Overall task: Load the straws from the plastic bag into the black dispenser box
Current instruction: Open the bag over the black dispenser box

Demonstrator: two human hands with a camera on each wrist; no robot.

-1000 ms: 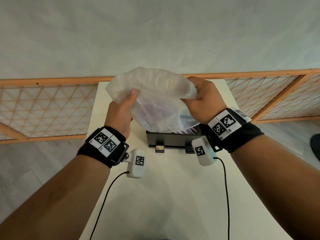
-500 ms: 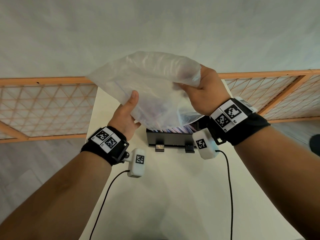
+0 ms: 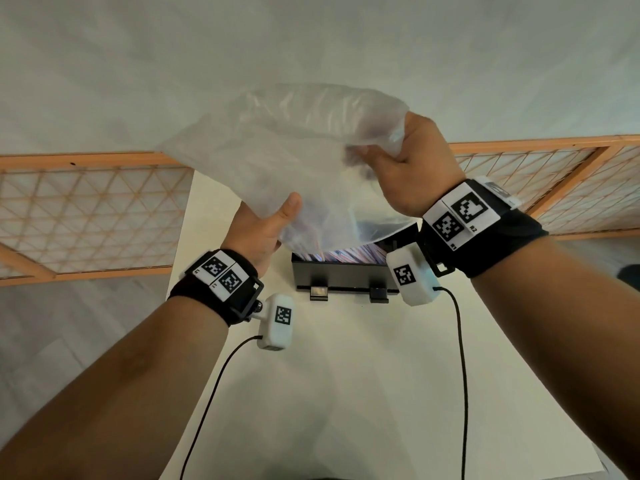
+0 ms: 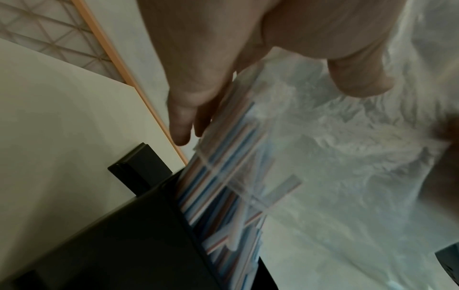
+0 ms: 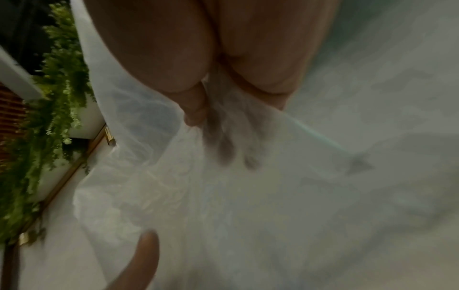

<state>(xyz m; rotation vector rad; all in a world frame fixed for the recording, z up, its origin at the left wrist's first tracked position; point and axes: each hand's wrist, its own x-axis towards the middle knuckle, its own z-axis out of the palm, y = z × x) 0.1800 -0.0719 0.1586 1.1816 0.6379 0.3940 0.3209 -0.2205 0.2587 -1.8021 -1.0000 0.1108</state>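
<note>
A translucent plastic bag [image 3: 294,150] hangs tilted above the black dispenser box [image 3: 339,277] on the white table. My right hand [image 3: 398,157] grips the bag's bunched upper right corner, held high. My left hand [image 3: 277,220] holds the bag's lower part, thumb in front and fingers [image 4: 181,127] behind it. Striped straws [image 4: 218,196] slide out of the bag's mouth into the box [image 4: 124,245], where several straws [image 3: 349,254] lie. In the right wrist view the bag [image 5: 248,215] fills the frame, pinched in my fingers [image 5: 196,115].
The white table [image 3: 346,393] stretches toward me with two black cables across it. An orange lattice fence [image 3: 86,216] runs behind the table on both sides. Green hanging plants [image 5: 49,98] show in the right wrist view.
My right hand has lifted the bag's corner higher, tipping the bag over the box. My left hand has slid from the bag's left edge down to its lower part. More straws show in the box.
</note>
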